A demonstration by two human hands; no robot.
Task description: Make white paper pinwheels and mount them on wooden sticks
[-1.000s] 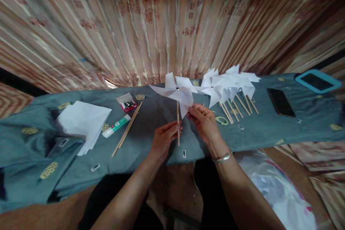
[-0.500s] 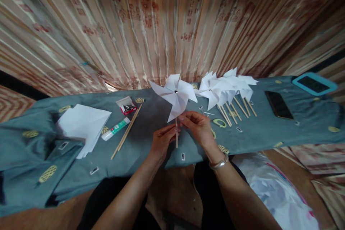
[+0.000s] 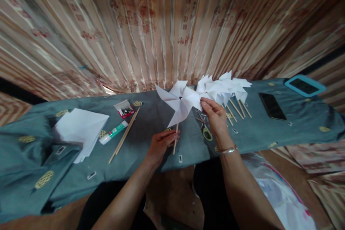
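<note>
A white paper pinwheel (image 3: 180, 101) with a shiny pin at its centre stands up in front of me on a thin wooden stick. My left hand (image 3: 163, 144) is closed round that stick below the blades. My right hand (image 3: 215, 114), fingers pinched, is at the tip of the pinwheel's right blade. Behind and right of it lie several finished paper pinwheels (image 3: 223, 88) with their sticks toward me. Scissors with green handles (image 3: 207, 133) rest on the cloth just left of my right wrist, partly in shadow.
On the left lie folded white paper sheets (image 3: 81, 125), a glue stick (image 3: 113, 133), loose wooden sticks (image 3: 124, 134) and a small open box of pins (image 3: 124, 109). A dark phone (image 3: 272, 106) and a blue-framed device (image 3: 305, 85) lie right on the green tablecloth (image 3: 256, 133). A curtain hangs behind.
My right hand has moved from the stick, rightward and up to a blade's tip. The pinwheel has tilted slightly to the right, while my left hand still grips its stick.
</note>
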